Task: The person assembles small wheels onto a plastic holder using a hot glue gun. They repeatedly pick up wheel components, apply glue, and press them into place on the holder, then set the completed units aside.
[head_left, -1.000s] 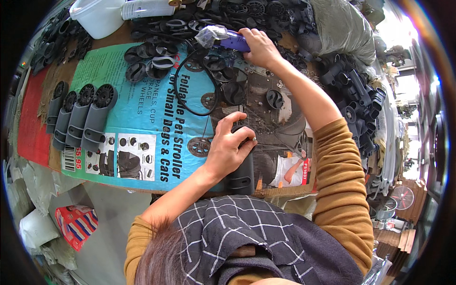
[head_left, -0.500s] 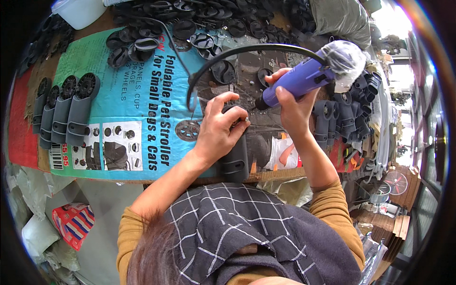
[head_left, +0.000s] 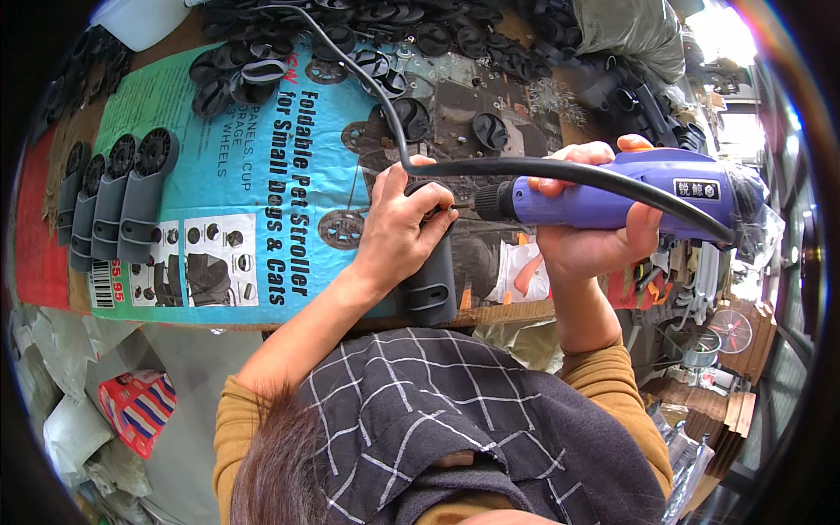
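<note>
My right hand [head_left: 582, 249] is wrapped round a purple corded electric screwdriver [head_left: 647, 188], held level with its chuck toward my left. The thin bit reaches the fingertips of my left hand [head_left: 394, 232]. That hand is closed on the upper end of a dark grey plastic bracket [head_left: 430, 284], which rests at the near edge of the table. A small piece seems pinched where the bit meets the fingers, but it is too hidden to name. From the tool's rear a black cable [head_left: 560, 168] curves across in front of my right hand.
Several grey brackets with round black ends [head_left: 144, 197] stand at the left on a printed cardboard sheet [head_left: 227, 131]. Loose black round knobs [head_left: 411, 120] lie beyond my hands, with a heap behind. More dark parts [head_left: 634, 105] and a plastic bag [head_left: 626, 39] are at the far right.
The screwdriver has swung from an upward slant to level, and its bit now meets my left fingertips. Its cable has moved with it. My left hand stays on the bracket.
</note>
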Action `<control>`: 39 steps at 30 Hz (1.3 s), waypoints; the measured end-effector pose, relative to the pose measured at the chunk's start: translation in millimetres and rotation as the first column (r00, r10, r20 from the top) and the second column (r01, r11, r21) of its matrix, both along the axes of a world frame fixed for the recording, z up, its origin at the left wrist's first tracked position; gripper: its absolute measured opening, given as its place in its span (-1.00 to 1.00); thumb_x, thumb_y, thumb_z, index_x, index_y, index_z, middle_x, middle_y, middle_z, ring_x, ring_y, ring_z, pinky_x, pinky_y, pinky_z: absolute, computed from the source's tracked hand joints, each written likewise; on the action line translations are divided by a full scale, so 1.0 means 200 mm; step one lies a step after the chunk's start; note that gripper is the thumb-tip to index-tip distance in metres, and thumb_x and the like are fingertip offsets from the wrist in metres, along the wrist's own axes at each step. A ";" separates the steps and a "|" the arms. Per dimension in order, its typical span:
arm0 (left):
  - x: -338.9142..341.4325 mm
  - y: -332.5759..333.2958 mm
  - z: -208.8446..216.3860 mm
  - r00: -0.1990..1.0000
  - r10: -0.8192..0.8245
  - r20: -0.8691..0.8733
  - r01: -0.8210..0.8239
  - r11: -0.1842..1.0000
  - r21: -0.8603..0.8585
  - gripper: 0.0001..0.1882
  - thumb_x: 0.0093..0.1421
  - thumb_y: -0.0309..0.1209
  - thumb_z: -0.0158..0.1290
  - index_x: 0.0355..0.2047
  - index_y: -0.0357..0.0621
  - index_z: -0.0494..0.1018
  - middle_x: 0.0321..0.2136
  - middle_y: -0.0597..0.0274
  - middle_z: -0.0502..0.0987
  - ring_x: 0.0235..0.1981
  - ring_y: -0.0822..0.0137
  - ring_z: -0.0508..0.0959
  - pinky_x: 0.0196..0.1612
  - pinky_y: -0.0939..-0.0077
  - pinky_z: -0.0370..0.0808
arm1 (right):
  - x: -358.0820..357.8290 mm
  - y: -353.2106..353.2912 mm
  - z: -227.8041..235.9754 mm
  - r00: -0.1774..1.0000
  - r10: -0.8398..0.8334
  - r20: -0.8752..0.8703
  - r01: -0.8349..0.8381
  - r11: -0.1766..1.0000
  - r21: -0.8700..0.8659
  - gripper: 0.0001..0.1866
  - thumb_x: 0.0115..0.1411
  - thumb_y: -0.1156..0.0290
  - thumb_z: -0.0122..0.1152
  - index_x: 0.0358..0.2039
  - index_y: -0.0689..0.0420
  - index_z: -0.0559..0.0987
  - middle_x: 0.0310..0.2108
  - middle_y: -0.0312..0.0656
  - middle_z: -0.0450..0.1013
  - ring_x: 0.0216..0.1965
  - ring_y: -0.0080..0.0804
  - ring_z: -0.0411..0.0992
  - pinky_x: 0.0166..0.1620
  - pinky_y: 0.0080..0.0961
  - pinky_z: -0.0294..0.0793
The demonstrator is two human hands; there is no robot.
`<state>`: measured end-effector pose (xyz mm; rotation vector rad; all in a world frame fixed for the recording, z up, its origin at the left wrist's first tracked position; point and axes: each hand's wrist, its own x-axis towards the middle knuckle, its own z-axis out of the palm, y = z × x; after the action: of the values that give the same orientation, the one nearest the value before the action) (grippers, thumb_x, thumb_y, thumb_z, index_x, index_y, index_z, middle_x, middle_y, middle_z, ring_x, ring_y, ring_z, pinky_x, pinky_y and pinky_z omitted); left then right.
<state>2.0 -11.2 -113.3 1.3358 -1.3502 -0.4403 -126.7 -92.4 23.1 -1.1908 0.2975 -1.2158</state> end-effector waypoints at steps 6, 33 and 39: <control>0.00 0.01 0.00 0.993 -0.049 -0.111 0.053 0.998 0.037 -0.82 -0.01 -0.54 0.25 -0.37 -0.07 0.54 0.04 0.04 0.32 0.11 0.03 0.33 0.16 0.19 0.26 | -0.01 0.03 -0.03 0.977 -0.068 -0.200 0.038 0.987 -0.153 -0.28 0.11 -0.24 0.09 0.07 0.02 0.21 -0.42 -0.11 0.38 -0.44 -0.30 0.38 -0.29 -0.24 0.43; 0.00 0.00 0.01 0.989 -0.025 -0.147 0.026 1.000 0.003 -0.80 -0.08 -0.44 0.34 -0.47 -0.05 0.52 0.04 0.06 0.30 0.10 0.02 0.31 0.10 0.15 0.28 | -0.01 0.12 0.02 0.953 -0.046 -0.298 0.006 0.991 -0.134 -0.18 0.08 -0.32 0.18 0.15 -0.03 0.22 -0.37 -0.16 0.38 -0.36 -0.31 0.38 -0.18 -0.21 0.41; 0.00 -0.01 0.00 0.991 0.019 -0.135 -0.015 1.000 0.026 -0.75 -0.20 -0.49 0.33 -0.50 -0.06 0.49 -0.03 0.07 0.35 0.00 0.02 0.33 0.06 0.15 0.30 | 0.02 0.17 0.04 0.952 0.023 -0.305 -0.051 0.995 -0.087 -0.18 0.03 -0.29 0.29 0.14 -0.09 0.24 -0.35 -0.16 0.39 -0.28 -0.29 0.38 -0.10 -0.19 0.41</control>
<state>1.5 -12.4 -113.5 1.3131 -1.2238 -0.5286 -122.2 -58.0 30.5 -1.4621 0.4488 -1.0208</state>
